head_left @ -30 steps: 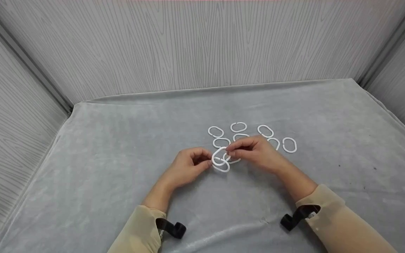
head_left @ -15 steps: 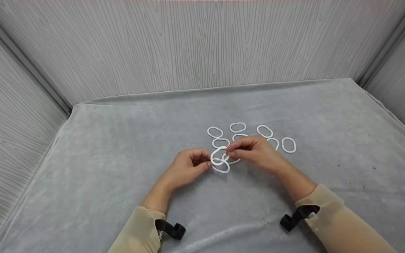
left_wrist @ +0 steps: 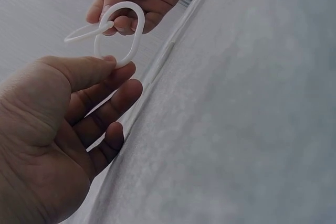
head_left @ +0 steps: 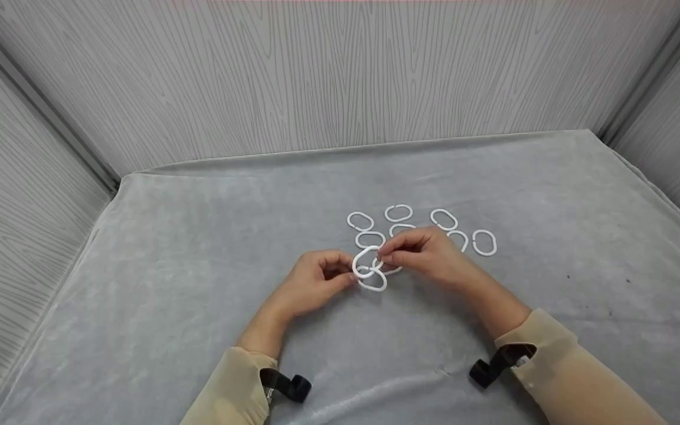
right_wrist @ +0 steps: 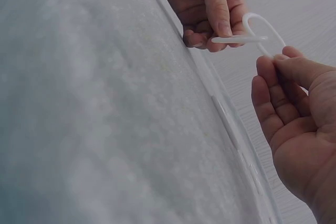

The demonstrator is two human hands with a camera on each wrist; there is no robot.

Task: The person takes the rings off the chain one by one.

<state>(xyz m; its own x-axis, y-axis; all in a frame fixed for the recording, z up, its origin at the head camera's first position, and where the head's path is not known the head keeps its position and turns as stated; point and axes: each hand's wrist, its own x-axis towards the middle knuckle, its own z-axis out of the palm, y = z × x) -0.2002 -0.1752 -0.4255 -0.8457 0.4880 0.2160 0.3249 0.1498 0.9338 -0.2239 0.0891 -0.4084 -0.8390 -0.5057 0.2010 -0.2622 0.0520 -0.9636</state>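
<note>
My left hand [head_left: 307, 284] pinches a white oval split curtain ring [left_wrist: 141, 24] between thumb and index finger, its other fingers loosely bent. Facing it, my right hand [head_left: 434, 260] holds a second such ring [head_left: 356, 260] by its side, between thumb and fingertips. Both rings are raised above the cloth and cross each other, one upright and one nearly flat in the right wrist view. The left hand's ring [right_wrist: 227, 40] overlaps the right hand's ring [right_wrist: 256, 15] at its split end.
Several more white rings lie on the grey cloth [head_left: 198, 248] beyond the hands, among them one at the right [head_left: 495, 243] and one at the back [head_left: 399, 205]. The right hand partly covers some. Pale wood-grain panels [head_left: 340, 71] enclose the back and sides.
Both hands stay in nearly the same place. The held rings have shifted only slightly against each other, while the loose rings have not moved on the cloth.
</note>
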